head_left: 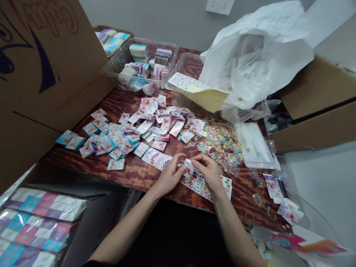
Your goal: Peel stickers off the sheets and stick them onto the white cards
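Both hands meet at a small printed card box point(189, 168) above the front of the table. My left hand point(171, 173) grips its left side between thumb and fingers. On the other side, my right hand point(208, 171) pinches its top right edge. Beneath them lie sticker sheets point(157, 158) with rows of coloured ovals, partly hidden by my hands. Many small printed boxes point(116, 139) are heaped to the left, some flat or with flaps raised. Beyond my right hand spreads a pile of small clear bags point(219, 142) with bright coloured pieces inside.
Clear plastic trays point(174, 50) stand at the back, one with stacked flat boxes. A white plastic bag point(256, 55) bulges behind. Clear sleeves point(256, 146) and rubber bands point(258, 200) lie right. A large carton point(50, 66) walls the left; wrapped box packs point(41, 222) sit below.
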`<state>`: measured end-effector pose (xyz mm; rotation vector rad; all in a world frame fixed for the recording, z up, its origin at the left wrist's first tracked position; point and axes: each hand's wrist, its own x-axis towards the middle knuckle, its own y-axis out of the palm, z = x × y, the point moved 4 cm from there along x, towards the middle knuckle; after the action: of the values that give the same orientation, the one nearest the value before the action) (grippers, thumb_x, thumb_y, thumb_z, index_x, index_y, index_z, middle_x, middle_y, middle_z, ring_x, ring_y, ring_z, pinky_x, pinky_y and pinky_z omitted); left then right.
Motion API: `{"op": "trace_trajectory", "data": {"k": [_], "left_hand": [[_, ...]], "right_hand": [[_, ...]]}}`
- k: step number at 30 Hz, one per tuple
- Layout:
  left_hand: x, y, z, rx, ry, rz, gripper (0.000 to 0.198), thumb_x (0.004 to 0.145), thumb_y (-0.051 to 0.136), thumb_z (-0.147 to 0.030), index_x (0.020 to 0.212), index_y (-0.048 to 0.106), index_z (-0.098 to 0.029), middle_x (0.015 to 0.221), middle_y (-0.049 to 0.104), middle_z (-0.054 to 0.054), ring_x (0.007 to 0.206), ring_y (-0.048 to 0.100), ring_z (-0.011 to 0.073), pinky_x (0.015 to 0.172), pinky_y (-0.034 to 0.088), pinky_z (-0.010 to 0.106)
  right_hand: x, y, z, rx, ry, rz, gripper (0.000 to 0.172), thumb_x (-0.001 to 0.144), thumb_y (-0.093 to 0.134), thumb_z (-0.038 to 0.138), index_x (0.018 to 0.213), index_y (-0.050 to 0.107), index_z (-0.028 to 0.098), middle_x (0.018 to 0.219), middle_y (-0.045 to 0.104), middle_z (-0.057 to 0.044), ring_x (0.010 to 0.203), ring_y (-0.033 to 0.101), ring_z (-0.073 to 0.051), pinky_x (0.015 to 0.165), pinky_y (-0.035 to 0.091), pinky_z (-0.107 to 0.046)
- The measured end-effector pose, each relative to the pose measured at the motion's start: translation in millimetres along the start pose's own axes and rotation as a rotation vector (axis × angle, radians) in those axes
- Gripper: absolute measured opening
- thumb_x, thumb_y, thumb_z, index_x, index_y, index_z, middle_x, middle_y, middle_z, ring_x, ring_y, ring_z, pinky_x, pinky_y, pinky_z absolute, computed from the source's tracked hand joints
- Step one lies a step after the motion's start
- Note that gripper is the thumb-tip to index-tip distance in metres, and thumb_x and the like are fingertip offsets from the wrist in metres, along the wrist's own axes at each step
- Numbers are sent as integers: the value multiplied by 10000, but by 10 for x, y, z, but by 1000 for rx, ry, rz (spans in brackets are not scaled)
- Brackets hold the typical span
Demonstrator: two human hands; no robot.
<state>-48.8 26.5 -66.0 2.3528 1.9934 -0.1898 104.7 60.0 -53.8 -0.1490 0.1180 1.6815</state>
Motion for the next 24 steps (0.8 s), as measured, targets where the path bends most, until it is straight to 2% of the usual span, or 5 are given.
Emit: {"op": "trace_trajectory", "data": {"k": [7, 12, 19, 21, 24], "left_hand": [[2, -12, -36, 83, 34, 54, 392, 918, 549, -297, 1299, 477, -238, 1134, 612, 65, 877, 611, 180, 733, 512, 275], [-20, -2, -10, 91, 27, 54, 421, 922, 524, -257, 1335, 446, -257, 1014, 624, 40, 822, 611, 173, 707, 514, 268], [0, -85, -59, 81, 95, 63, 271, 934, 501, -269, 1185, 584, -213, 1100, 635, 64, 982, 623, 205, 786, 535, 282], [12, -287, -100, 66, 91, -28, 276, 944, 489, -307, 1191, 565, -211, 1075, 634, 62, 878, 644, 183, 705, 546, 265], [-21, -838, -236, 206, 176, -436, 335, 942, 496, -330, 1256, 512, -212, 1098, 617, 65, 842, 644, 168, 709, 543, 267]], "right_hand": [[23, -39, -118, 67, 90, -78, 178, 692, 773, 316, 708, 670, 172, 617, 584, 30, 566, 468, -101, 544, 351, -230], [-15, -57, -62, -13, 81, 23, 173, 724, 752, 321, 696, 670, 171, 643, 599, 16, 597, 503, -118, 581, 373, -247], [-63, 29, 183, -271, -204, 122, 120, 861, 608, 258, 843, 706, 192, 850, 644, -39, 832, 593, -190, 764, 439, -309], [-83, 39, 171, -366, -213, 87, 114, 877, 583, 245, 879, 686, 194, 873, 634, -43, 841, 591, -196, 761, 443, -315], [-171, 92, 71, -717, -203, 51, 52, 850, 623, 233, 869, 645, 190, 898, 619, -61, 874, 563, -232, 779, 433, -351]]}}
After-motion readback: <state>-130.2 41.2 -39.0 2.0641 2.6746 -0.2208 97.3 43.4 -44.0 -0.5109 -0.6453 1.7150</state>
